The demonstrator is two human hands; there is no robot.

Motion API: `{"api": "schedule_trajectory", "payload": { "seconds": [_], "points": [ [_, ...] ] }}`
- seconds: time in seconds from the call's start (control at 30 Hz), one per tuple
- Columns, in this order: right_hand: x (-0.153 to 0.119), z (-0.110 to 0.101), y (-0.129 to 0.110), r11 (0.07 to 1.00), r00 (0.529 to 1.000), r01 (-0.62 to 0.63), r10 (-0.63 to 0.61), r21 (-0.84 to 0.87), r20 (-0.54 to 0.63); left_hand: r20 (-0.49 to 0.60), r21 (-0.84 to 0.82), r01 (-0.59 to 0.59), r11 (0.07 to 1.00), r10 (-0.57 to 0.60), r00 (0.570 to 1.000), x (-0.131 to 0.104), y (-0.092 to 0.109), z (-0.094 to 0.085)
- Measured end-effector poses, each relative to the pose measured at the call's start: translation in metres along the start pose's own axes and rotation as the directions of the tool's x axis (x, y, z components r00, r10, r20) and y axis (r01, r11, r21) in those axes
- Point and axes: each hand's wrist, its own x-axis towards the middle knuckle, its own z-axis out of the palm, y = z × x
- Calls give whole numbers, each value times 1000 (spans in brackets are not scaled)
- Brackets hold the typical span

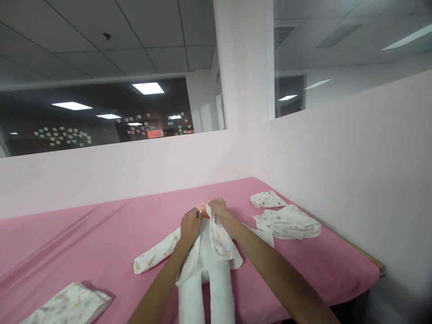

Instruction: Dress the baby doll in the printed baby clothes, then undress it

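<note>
A white-bodied doll [205,256] lies on its back on the pink-covered table, its legs toward me. It wears a white printed baby jacket [221,240], open down the front, with the sleeves spread to both sides. My left hand [191,225] pinches the jacket's edge by the neck on the left. On the other side, my right hand [218,210] grips the collar edge near the neck. Between my hands shows a bit of the doll's orange-toned head [203,209]; the rest of it is hidden.
A folded printed cloth [268,199] and a crumpled printed garment [288,222] lie by the right wall. Another folded printed cloth [72,303] is at the near left. The pink sheet [111,238] covers the table, which meets white walls with windows at the back and right.
</note>
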Motion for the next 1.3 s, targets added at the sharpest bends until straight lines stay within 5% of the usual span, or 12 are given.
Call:
{"api": "schedule_trajectory", "payload": {
  "seconds": [0.17,0.43,0.93,1.3],
  "points": [
    [-18,27,8,992,997,39,-46,119,54,-18,-44,-34,998,33,999,5,1,5],
    [-45,15,22,936,988,127,-150,329,44,-73,-86,-24,996,18,997,-3,-4,14],
    [-51,19,17,904,995,87,-59,418,-80,-83,-36,-75,997,72,994,-10,-4,10],
    [-56,20,10,926,988,152,-156,347,-15,-76,-53,-131,990,127,989,-13,-2,8]
  ]
}}
